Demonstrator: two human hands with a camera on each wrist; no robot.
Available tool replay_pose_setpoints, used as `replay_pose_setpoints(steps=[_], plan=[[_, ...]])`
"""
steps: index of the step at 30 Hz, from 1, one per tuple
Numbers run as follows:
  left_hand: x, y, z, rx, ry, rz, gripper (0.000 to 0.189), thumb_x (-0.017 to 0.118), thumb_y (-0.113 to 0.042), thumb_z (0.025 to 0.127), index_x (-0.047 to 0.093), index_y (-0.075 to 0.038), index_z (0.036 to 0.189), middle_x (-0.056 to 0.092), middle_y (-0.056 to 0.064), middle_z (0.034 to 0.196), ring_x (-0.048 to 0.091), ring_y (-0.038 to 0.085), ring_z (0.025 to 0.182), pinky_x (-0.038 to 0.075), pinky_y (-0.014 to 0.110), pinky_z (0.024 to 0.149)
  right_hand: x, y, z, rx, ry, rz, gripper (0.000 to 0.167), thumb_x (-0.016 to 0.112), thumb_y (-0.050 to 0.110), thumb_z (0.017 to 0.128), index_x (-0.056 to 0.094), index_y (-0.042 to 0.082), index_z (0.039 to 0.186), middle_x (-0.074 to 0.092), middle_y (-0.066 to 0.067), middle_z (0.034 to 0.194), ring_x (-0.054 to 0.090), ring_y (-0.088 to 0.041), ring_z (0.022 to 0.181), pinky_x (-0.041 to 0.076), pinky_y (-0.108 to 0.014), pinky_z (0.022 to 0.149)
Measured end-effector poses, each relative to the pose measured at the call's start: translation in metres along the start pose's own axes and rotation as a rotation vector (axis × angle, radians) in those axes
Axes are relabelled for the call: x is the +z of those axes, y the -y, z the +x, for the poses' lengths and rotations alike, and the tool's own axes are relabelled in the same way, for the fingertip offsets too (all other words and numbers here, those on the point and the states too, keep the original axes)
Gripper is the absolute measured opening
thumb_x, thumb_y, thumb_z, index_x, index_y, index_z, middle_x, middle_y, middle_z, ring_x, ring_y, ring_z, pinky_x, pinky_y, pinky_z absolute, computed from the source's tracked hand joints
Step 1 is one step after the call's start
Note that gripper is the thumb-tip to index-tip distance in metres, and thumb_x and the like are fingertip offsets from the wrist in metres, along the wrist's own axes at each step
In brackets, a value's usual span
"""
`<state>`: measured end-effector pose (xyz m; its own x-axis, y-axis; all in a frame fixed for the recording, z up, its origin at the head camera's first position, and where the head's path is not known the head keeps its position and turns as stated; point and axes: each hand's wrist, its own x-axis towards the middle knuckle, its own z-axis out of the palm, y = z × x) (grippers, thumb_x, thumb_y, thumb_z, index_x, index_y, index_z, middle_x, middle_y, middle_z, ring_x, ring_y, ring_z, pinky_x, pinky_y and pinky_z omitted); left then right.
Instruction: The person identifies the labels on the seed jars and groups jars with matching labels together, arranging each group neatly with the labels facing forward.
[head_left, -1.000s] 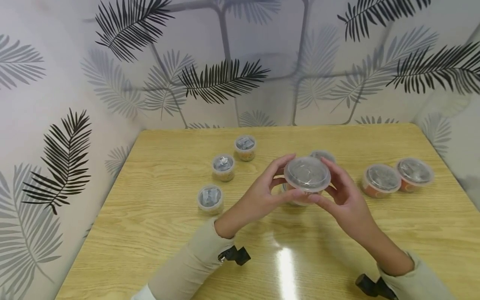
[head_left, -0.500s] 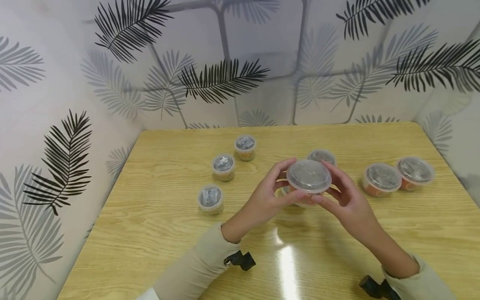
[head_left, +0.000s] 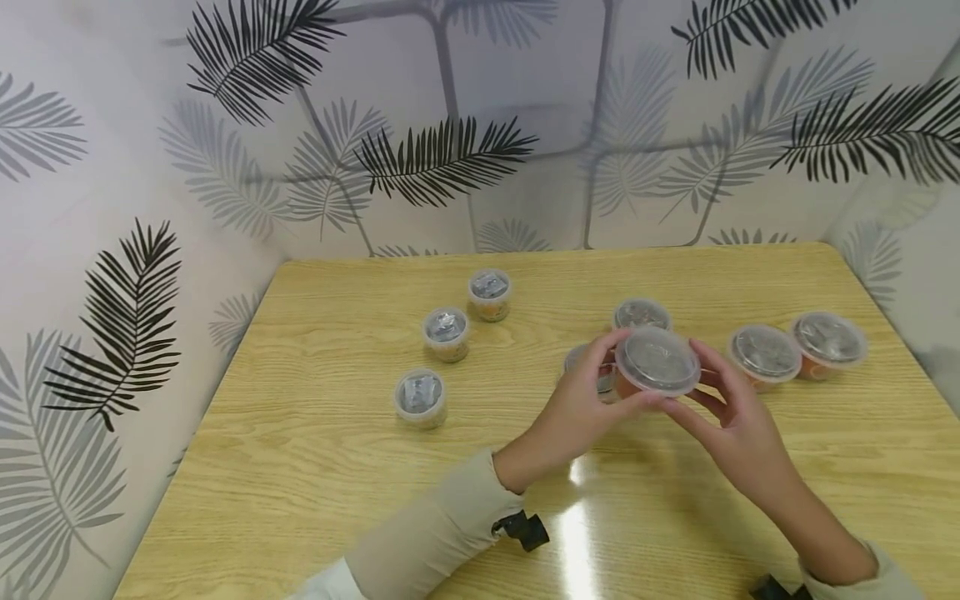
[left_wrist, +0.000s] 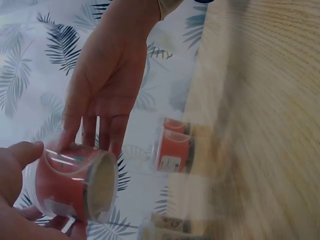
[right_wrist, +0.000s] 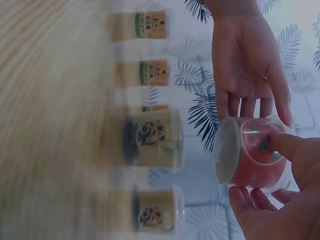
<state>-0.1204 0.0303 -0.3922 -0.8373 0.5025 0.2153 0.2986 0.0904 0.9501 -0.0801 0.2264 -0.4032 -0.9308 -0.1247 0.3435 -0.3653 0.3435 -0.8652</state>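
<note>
A round clear plastic tub with a red label (head_left: 658,362) is raised over the table, its clear lid upward. My left hand (head_left: 577,408) and right hand (head_left: 742,421) grip it from opposite sides, thumbs along the near side. In the right wrist view the same tub (right_wrist: 257,155) shows its pale base and a green mark on the label. Just beyond my left fingers stands a lidded tub (head_left: 576,358), partly covered by the hand. Another lidded tub (head_left: 641,313) is behind the held one. Both carry dark-patterned labels in the right wrist view.
Two tubs with red labels, a nearer one (head_left: 765,354) and a farther one (head_left: 828,340), stand side by side at the right. Three smaller tubs, the nearest (head_left: 420,396) among them, form a slanting row at left. A leaf-patterned wall (head_left: 525,200) borders the wooden table (head_left: 300,467).
Both hands have carried the red-labelled tub to the right and slightly nearer. The tub left of it now shows more. The other tubs stay where they were.
</note>
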Motion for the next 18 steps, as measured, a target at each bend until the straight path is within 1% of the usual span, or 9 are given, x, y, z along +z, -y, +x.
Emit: replay_pose_setpoints(steps=[2, 6, 11, 13, 16, 18], plan=[[0.007, 0.005, 0.003, -0.006, 0.013, 0.036, 0.075, 0.067, -0.031, 0.086, 0.025, -0.018, 0.146, 0.041, -0.007, 0.133, 0.039, 0.006, 0.121, 0.036, 0.026, 0.1, -0.003, -0.006, -0.003, 0.008, -0.013, -0.036, 0.076, 0.068, -0.01, 0.079, 0.031, 0.007, 0.144, 0.04, -0.008, 0.134, 0.046, -0.009, 0.111, 0.041, -0.011, 0.088], [0.022, 0.012, 0.012, -0.011, 0.01, 0.058, 0.076, 0.067, -0.032, 0.086, 0.023, -0.017, 0.145, 0.041, -0.005, 0.135, 0.039, 0.006, 0.123, 0.036, 0.023, 0.099, -0.011, -0.015, -0.007, 0.03, -0.045, -0.081, 0.077, 0.069, -0.009, 0.078, 0.031, 0.005, 0.144, 0.038, -0.012, 0.134, 0.046, -0.006, 0.109, 0.041, -0.01, 0.086], [0.036, 0.021, 0.021, -0.034, 0.023, 0.031, 0.073, 0.067, -0.032, 0.086, 0.025, -0.019, 0.144, 0.043, -0.007, 0.132, 0.04, 0.005, 0.122, 0.037, 0.023, 0.098, -0.017, -0.023, -0.013, 0.067, -0.073, -0.138, 0.078, 0.07, -0.004, 0.08, 0.028, 0.006, 0.145, 0.037, -0.018, 0.131, 0.044, 0.001, 0.106, 0.041, -0.007, 0.084], [0.04, 0.025, 0.024, -0.032, 0.027, 0.032, 0.071, 0.067, -0.031, 0.086, 0.028, -0.019, 0.143, 0.043, -0.007, 0.132, 0.04, 0.005, 0.12, 0.038, 0.022, 0.097, -0.018, -0.027, -0.015, 0.077, -0.077, -0.157, 0.079, 0.07, -0.002, 0.08, 0.028, 0.006, 0.146, 0.038, -0.018, 0.129, 0.044, 0.003, 0.105, 0.041, -0.007, 0.083], [0.047, 0.03, 0.027, -0.034, 0.0, 0.079, 0.07, 0.069, -0.032, 0.084, 0.032, -0.018, 0.142, 0.041, -0.006, 0.132, 0.042, 0.004, 0.117, 0.041, 0.02, 0.093, -0.02, -0.031, -0.016, 0.086, -0.085, -0.176, 0.079, 0.071, 0.0, 0.08, 0.029, 0.007, 0.146, 0.041, -0.02, 0.128, 0.044, 0.005, 0.105, 0.041, -0.007, 0.083], [0.051, 0.033, 0.029, -0.02, -0.028, 0.137, 0.07, 0.07, -0.033, 0.084, 0.034, -0.016, 0.142, 0.041, -0.003, 0.132, 0.042, 0.004, 0.115, 0.042, 0.018, 0.09, -0.022, -0.034, -0.016, 0.095, -0.094, -0.183, 0.078, 0.071, 0.001, 0.08, 0.029, 0.008, 0.145, 0.042, -0.021, 0.128, 0.044, 0.006, 0.105, 0.041, -0.006, 0.083]])
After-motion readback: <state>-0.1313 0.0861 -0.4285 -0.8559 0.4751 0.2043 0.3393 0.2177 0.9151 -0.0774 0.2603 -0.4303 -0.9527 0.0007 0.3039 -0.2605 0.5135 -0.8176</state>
